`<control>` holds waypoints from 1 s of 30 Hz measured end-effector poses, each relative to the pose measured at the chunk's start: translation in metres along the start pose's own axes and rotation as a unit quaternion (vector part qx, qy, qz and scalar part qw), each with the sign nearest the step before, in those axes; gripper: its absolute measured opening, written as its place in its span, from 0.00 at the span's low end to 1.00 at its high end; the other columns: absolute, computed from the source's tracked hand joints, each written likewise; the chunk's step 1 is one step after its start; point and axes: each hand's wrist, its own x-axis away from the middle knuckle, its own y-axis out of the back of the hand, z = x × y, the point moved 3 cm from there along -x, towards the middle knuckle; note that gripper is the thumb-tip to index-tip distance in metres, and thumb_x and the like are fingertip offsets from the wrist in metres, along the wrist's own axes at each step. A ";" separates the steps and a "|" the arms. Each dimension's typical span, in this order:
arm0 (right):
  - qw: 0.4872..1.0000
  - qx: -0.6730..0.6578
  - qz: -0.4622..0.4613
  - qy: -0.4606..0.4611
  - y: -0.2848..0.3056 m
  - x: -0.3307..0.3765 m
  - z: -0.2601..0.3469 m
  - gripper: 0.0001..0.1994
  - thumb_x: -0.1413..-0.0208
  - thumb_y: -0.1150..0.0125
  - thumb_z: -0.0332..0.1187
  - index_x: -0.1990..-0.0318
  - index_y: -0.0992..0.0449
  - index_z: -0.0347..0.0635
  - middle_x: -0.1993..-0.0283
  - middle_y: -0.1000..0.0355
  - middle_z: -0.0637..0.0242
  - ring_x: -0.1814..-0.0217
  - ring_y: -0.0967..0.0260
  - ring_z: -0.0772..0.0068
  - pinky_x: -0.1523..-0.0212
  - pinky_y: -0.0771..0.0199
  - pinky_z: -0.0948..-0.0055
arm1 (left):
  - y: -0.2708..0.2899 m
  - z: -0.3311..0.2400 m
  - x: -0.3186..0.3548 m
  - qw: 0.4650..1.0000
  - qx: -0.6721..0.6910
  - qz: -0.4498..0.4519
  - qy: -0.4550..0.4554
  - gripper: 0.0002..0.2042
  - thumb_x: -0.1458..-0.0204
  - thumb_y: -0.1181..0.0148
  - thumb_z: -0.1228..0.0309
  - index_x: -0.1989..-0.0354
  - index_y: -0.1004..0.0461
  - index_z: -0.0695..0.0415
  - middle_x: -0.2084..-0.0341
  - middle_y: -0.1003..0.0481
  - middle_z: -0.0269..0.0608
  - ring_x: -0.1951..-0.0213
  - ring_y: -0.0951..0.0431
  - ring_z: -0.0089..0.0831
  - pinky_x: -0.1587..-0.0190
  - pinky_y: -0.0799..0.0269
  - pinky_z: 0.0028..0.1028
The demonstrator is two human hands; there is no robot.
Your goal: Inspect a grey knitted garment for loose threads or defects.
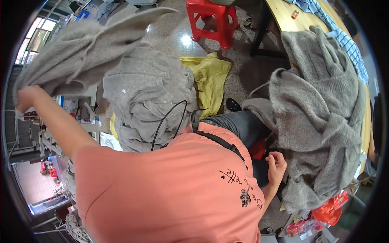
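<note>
Far out to the left, my left hand [29,98] is closed on one end of a fuzzy grey knitted piece [87,52]. The piece is spread in the air above a heap of grey knitwear [148,93], its edges blurred by motion. My right hand [276,165] is beside my lap at the right, fingers curled in. Whether anything is inside those fingers is hidden. Close by it, more grey knitwear [320,117] lies over the table edge and hangs down.
A yellow cloth [210,75] lies partly under the heap. Beyond it stands a red plastic stool [216,20]. The wooden table [283,14] on the right carries a blue checked cloth [344,38]. Red plastic bags [330,210] are at the lower right. A black cord [162,121] loops before my chest.
</note>
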 end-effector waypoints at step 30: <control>0.953 0.204 -0.222 -0.001 0.032 0.054 0.003 0.08 0.55 0.45 0.33 0.70 0.29 0.38 0.69 0.32 0.55 0.66 0.33 0.52 0.66 0.33 0.61 | 0.141 -0.466 0.343 0.000 0.838 0.544 0.046 0.43 0.62 0.38 0.50 0.43 0.50 0.64 0.68 0.32 0.46 0.74 0.31 0.25 0.69 0.37 0.17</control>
